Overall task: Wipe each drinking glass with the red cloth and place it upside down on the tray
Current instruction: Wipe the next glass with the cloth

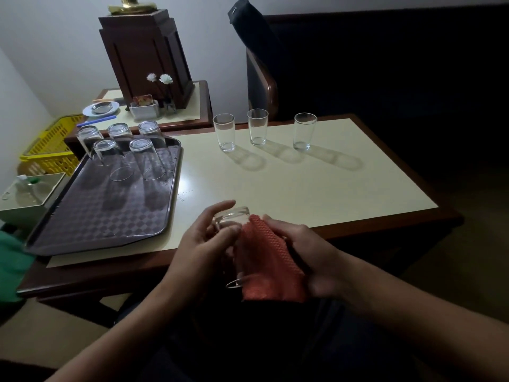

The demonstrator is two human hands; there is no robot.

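Curling its fingers round a drinking glass (232, 216) at the table's (303, 188) near edge, the left hand (203, 238) grips its smooth, fragile, probably slippery wall; the right hand (308, 252) clamps the red cloth (267, 260) against it.

A dark wooden pedestal (148, 59) is set at the far edge of the side table (192, 102). Before it are placed a white holder (144, 111), a flower vase (168, 104) and a plate (100, 109). A yellow basket (52, 144) is located off its left edge.
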